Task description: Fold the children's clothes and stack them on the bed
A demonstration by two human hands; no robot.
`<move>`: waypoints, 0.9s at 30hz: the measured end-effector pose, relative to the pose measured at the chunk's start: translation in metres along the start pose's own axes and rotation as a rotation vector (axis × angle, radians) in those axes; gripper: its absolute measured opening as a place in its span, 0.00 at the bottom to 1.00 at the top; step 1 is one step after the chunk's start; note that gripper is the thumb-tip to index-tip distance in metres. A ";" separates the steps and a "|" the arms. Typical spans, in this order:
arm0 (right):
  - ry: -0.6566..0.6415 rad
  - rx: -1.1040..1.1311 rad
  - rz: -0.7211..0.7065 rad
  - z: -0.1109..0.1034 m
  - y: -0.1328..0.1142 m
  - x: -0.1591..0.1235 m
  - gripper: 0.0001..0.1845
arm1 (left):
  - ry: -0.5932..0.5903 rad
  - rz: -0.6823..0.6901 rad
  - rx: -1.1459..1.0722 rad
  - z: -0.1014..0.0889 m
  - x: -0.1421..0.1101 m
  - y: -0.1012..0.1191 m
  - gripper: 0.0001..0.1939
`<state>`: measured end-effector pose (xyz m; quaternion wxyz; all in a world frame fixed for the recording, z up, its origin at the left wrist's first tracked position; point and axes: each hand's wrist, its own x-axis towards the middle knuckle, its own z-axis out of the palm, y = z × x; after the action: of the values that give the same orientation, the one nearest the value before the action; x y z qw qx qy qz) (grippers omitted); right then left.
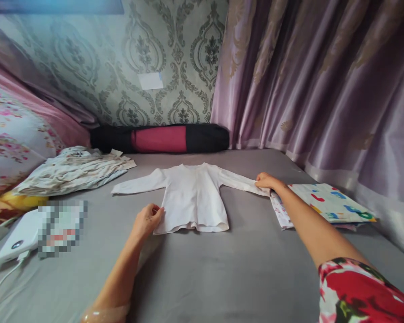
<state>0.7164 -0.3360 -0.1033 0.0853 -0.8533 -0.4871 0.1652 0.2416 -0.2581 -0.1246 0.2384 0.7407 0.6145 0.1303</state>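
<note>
A small white long-sleeved shirt (194, 197) lies spread flat on the grey bed sheet, its collar towards the wall and both sleeves stretched out sideways. My right hand (267, 180) pinches the sleeve on the right close to its cuff. At the shirt's lower left side edge, my left hand (150, 220) has its fingers curled in, thumb and fingertips closed at the fabric. Beside the right forearm, a folded cloth with colourful prints (333, 204) rests on the sheet, partly hidden by that arm.
A crumpled pale striped cloth (74, 170) lies at the left, near a floral pillow (13, 130). A white power bank (23, 235) with a cable sits at lower left beside a blurred item. A black and red bolster-like roll (160, 138) lies along the wall; purple curtains (309, 80) hang at right.
</note>
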 end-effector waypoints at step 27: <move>0.160 -0.185 -0.423 0.057 -0.121 0.030 0.24 | 0.073 -0.059 -0.248 0.004 -0.011 -0.004 0.15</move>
<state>0.6122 -0.2491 -0.1254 0.0780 -0.7468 -0.6598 0.0302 0.2385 -0.2687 -0.1291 0.3092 0.6818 0.6237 0.2251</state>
